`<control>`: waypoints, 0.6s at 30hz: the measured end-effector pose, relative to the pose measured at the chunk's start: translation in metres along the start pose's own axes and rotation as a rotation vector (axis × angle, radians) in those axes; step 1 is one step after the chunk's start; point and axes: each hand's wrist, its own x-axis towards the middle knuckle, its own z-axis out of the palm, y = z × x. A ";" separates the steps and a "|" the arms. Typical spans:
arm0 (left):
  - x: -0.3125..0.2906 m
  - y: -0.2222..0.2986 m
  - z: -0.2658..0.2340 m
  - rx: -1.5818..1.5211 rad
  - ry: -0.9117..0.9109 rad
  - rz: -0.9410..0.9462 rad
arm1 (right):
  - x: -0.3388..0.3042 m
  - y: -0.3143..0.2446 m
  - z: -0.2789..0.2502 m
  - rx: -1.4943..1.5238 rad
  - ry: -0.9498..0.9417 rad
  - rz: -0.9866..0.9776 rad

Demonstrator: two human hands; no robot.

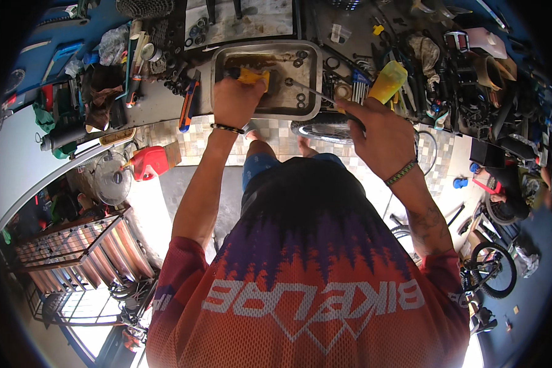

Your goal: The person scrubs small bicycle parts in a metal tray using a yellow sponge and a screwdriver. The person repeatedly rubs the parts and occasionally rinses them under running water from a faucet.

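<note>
A shallow metal tray (316, 67) lies on the workbench in front of me, with dirty brown liquid in its left part. My left hand (236, 101) is closed over its left side, gripping a yellow object (251, 75) whose exact kind the fingers hide. In my right hand (383, 135) is a screwdriver (316, 92), long and thin in the shaft, pointing left over the tray's rim. A small dark ring (289, 81) is at the screwdriver's tip. Several small dark round parts (300, 58) lie along the tray's right side.
An orange and blue utility knife (190, 101) lies left of the tray. To its right stands a yellow translucent container (389, 81) among crowded tools. Below the bench edge are a bicycle wheel (325, 132) and a red jug (150, 163).
</note>
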 end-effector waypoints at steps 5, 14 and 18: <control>-0.003 0.016 0.020 0.112 0.037 0.200 | -0.003 0.004 0.003 -0.063 -0.005 -0.020; 0.010 0.007 0.004 -0.074 -0.056 -0.025 | 0.002 0.006 0.017 0.006 0.043 -0.049; 0.011 -0.008 -0.007 -0.561 -0.179 -0.226 | 0.006 0.007 0.020 0.004 0.045 -0.069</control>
